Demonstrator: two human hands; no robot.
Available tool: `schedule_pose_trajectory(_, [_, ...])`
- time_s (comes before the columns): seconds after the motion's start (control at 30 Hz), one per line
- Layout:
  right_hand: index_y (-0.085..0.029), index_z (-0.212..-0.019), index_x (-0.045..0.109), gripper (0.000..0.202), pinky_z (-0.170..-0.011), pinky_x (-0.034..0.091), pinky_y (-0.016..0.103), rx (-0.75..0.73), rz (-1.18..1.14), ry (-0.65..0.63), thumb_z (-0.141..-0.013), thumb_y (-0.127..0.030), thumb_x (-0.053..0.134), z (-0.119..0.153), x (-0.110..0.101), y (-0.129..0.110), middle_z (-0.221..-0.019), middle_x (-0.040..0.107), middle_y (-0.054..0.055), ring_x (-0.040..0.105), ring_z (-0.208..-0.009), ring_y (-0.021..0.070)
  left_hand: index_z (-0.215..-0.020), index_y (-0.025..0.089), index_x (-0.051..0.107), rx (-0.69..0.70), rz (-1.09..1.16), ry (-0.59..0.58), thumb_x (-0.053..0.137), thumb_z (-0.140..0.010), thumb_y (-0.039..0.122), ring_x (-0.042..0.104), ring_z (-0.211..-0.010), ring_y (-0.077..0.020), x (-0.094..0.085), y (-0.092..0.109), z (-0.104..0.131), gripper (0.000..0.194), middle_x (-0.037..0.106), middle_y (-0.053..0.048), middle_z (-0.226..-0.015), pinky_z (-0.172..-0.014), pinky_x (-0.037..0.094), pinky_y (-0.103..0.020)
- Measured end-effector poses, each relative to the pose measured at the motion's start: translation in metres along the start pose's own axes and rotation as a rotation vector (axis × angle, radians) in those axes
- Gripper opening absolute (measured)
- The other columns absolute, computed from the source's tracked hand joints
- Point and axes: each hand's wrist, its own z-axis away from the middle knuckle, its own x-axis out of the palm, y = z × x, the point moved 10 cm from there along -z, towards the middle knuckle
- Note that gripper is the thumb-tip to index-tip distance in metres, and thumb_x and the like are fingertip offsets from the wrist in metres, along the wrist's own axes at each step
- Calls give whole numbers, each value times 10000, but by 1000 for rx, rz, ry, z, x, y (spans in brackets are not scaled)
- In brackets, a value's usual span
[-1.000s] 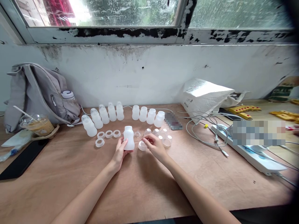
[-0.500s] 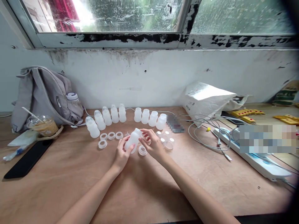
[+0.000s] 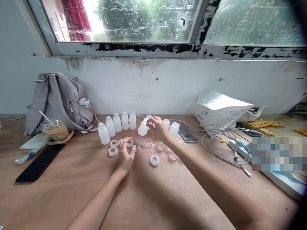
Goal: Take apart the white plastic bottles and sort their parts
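Observation:
In my right hand (image 3: 158, 127) is a frosted baby bottle (image 3: 142, 129), gripped near its neck and tilted, beside other uncapped bottles (image 3: 174, 128) partly hidden behind the hand. My left hand (image 3: 125, 157) holds nothing; its fingers are apart over the white collar rings (image 3: 114, 143). Small clear nipples (image 3: 150, 145) lie between the hands. One collar with a nipple set in it (image 3: 154, 160) rests nearer to me. Clear caps (image 3: 172, 155) lie below my right wrist, some covered by the forearm. A row of capped bottles (image 3: 104, 133) stands upright at the left.
A grey backpack (image 3: 61, 102), an iced drink cup (image 3: 56, 130) and a black flat object (image 3: 39, 163) are on the left. Rightward lie a phone (image 3: 187, 133), a white bag (image 3: 216, 111), tangled cables (image 3: 208, 145) and a power strip (image 3: 281, 182). A wall and window stand behind.
My left hand has let go of the bottle and opened over the rings. The right hand has taken the bottle and moved it back to the uncapped row. The view has shifted slightly.

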Motion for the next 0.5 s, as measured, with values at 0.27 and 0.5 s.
schedule_pose_trajectory(0.27, [-187, -830, 573, 120, -726, 409, 290, -36, 192, -86, -832, -138, 463, -35, 47, 32, -903, 562, 72, 520, -800, 185, -903, 191, 559, 120, -150, -103, 475, -773, 120, 477, -1006, -207, 10, 3, -5, 171, 532, -70, -996, -898, 389, -395])
schedule_pose_trajectory(0.5, [-178, -836, 579, 147, -791, 385, 316, -46, 245, -140, -837, -110, 448, -43, 77, 52, -889, 580, 81, 532, -817, 195, -812, 187, 586, 204, -170, -159, 468, -758, 87, 472, -982, -205, 19, 10, -2, 164, 557, -59, -938, -881, 403, -395])
